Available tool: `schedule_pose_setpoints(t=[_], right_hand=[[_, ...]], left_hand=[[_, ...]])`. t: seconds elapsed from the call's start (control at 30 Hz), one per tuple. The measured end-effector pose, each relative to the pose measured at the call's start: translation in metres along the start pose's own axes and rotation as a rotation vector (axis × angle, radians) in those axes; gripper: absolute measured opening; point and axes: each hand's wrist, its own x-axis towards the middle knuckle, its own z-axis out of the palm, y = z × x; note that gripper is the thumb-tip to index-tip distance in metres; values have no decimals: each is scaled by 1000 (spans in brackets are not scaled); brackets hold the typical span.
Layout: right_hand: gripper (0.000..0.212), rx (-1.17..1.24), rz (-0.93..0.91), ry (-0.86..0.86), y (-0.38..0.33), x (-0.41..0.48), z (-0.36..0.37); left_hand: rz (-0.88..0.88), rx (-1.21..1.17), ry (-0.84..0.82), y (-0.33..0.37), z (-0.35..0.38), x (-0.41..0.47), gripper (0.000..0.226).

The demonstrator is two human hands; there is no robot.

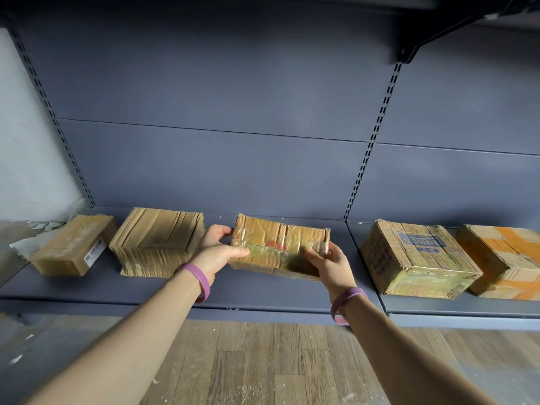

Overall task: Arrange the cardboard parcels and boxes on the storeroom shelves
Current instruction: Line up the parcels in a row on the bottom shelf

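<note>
2 hands hold the taped parcel (280, 244) in the head view. The left hand (217, 247) grips its left end and the right hand (327, 264) grips its right front corner, likely to keep it steady. It is down at the shelf (263, 290), between the creased box (157, 238) and the blue-printed box (415, 258).

Five worn cardboard parcels were ranged along the grey shelf (263, 290); the tape-wrapped parcel (280, 244) was held tilted mid-shelf; a labelled box (73, 247) and a creased parcel (157, 238) were set leftward; a blue-printed box (418, 255) and an orange-taped box (502, 258) were set rightward, side by side.
</note>
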Motion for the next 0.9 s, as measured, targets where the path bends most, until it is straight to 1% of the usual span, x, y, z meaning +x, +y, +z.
schedule_pose_setpoints(t=[0.13, 0.17, 0.23, 0.3, 0.37, 0.43, 0.5, 0.53, 0.6, 0.7, 0.77, 0.9], right_hand=[[15, -75, -2, -8, 4, 0, 0], [17, -101, -11, -17, 4, 0, 0], [27, -128, -36, -42, 2, -1, 0], [34, -130, -58, -48, 0, -1, -1], [37, -119, -56, -48, 3, 1, -2], [48, -90, -35, -42, 7, 3, -3], [57, -100, -30, -49, 10, 4, -2], [60, -99, -25, -62, 10, 5, -2], [62, -43, -21, -81, 9, 4, -1], [50, 55, 14, -34, 4, -1, 1], [40, 69, 46, 15, 5, 1, 2], [9, 46, 45, 66, 5, 4, 1]], left_hand=[[-24, -125, 26, 2, 2, -1, 74], [-37, -152, 31, 1, 2, 0, 74], [-72, -191, 51, -7, 2, 7, 83], [-132, -183, 55, -9, -1, 11, 81], [-142, -205, 55, 1, -1, 2, 59], [-140, -248, 76, 1, 0, 0, 34], [-141, -274, 109, -1, 1, 0, 17], [-145, -280, 123, -1, 1, 0, 13], [-166, -293, 137, -4, 2, 1, 15], [-174, -297, 144, -3, 2, 1, 18], [-165, -285, 140, -3, 0, 2, 18], [-156, -240, 113, -2, -1, 0, 22]])
